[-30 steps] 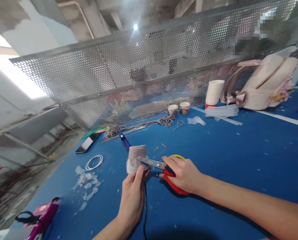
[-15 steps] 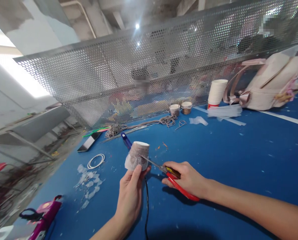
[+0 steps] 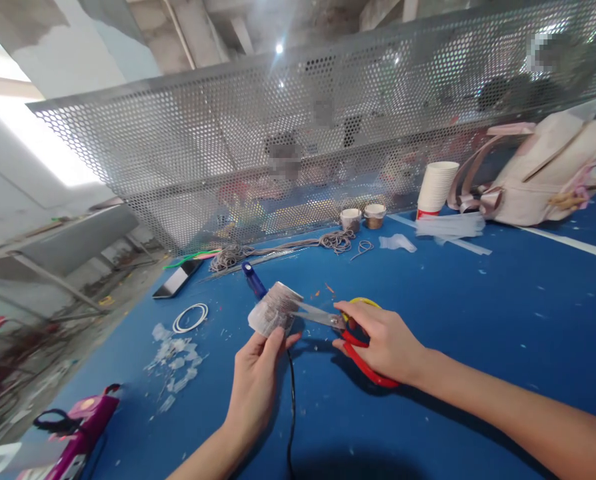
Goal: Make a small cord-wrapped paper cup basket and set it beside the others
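In my left hand (image 3: 261, 370) is a small paper cup (image 3: 277, 310) wound with greyish-brown cord, tilted, with a whitish translucent layer about its lower left end. My thumb presses on its near side. My right hand (image 3: 385, 340) grips a pair of scissors (image 3: 337, 321) with red and yellow handles. Their blades are parted and point left, with the tips at the cup's right side; whether they touch it I cannot tell. Just behind the cup lies a blue-handled tool (image 3: 253, 279), partly hidden. A black cable (image 3: 291, 407) runs down from below the cup.
White translucent scraps (image 3: 181, 363) and a white ring of cord (image 3: 191, 318) lie on the left. Behind are a phone (image 3: 177, 280), grey cord (image 3: 335, 241), two wrapped cups (image 3: 375, 217), stacked paper cups (image 3: 437, 190) and a backpack (image 3: 533, 180). A perforated metal screen (image 3: 203, 147) borders the blue table.
The scissors' blades have parted and turned flatter to view. My left hand has tilted the cup further, its narrow end leaning to the right.
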The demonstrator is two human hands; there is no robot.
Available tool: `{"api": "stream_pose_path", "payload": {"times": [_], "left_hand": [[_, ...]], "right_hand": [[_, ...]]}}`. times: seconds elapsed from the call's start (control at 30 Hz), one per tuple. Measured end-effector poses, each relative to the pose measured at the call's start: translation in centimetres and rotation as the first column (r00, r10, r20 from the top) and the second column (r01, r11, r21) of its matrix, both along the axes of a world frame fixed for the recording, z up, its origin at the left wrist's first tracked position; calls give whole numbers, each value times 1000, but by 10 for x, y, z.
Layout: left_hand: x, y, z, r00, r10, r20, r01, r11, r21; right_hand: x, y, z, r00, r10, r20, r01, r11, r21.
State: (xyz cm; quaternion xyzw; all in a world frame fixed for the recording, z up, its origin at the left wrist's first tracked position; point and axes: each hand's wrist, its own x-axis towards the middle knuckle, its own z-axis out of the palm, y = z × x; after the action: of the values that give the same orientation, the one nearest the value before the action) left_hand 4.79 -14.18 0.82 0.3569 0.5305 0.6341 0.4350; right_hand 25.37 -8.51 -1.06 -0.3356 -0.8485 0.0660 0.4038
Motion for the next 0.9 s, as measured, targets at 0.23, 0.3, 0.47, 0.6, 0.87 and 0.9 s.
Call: {"api": "stream_pose_path", "payload": {"times": [0.23, 0.3, 0.47, 0.6, 0.87, 0.9], "left_hand": [[-3, -4, 2, 966, -85, -244, 87, 996, -3], [-2, -4, 4, 959, -87, -269, 90, 996, -2], [0, -4, 10, 958, -94, -271, 101, 995, 10], [-1, -5, 11, 949, -98, -300, 102, 995, -4], [-7, -4, 12, 935, -130, -329, 135, 991, -7], [-8, -3, 13, 937, -129, -325, 133, 991, -11]], "right_hand": [[7, 9, 0, 975, -70, 213, 0, 950, 314], [10, 11, 2, 965, -89, 247, -5, 934, 357], [12, 12, 5, 954, -101, 283, -22, 916, 402], [12, 13, 3, 955, -67, 288, -59, 911, 409], [16, 19, 3, 957, -69, 280, -69, 887, 456], [17, 19, 4, 957, -75, 281, -65, 886, 459]]}}
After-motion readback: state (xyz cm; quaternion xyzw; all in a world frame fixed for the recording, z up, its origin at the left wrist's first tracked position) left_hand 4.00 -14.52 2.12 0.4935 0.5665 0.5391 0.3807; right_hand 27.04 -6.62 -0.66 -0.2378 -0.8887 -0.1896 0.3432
